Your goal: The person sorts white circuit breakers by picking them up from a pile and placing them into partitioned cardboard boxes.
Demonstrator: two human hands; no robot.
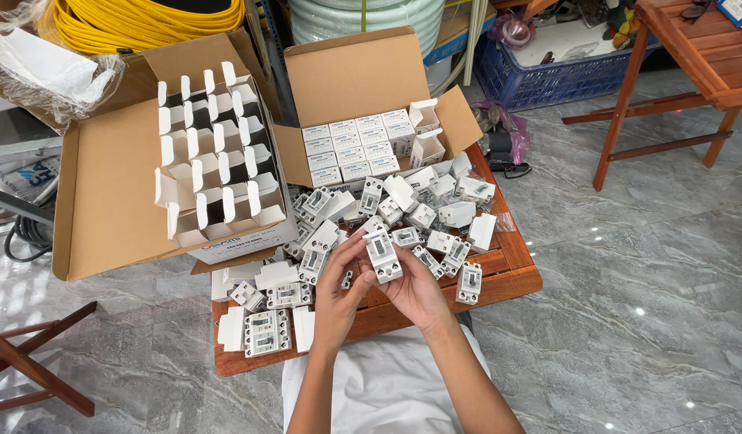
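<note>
While two open brown cardboard cartons sit at the back of the low wooden table (512,277), one (106,201) full of empty white sleeves and one (363,80) of closed white boxes, loose breakers crowd the tabletop to its front edge. Grey marble floor (628,265) lies open to the right. The left hand (339,293) and right hand (415,293) together clasp a small white rectangular plastic circuit breaker (383,255), grey-faced, held above the table's front edge.

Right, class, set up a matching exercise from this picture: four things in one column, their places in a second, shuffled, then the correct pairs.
Things:
1. White breaker
2. Carton of empty open boxes
3. Blue crate
4. Yellow cable coil

Places:
A. Top left corner
B. Floor, beyond the low table
C. Between the left hand and right hand
D. Left of the carton of closed boxes

Pairs: 1-C, 2-D, 3-B, 4-A
</note>
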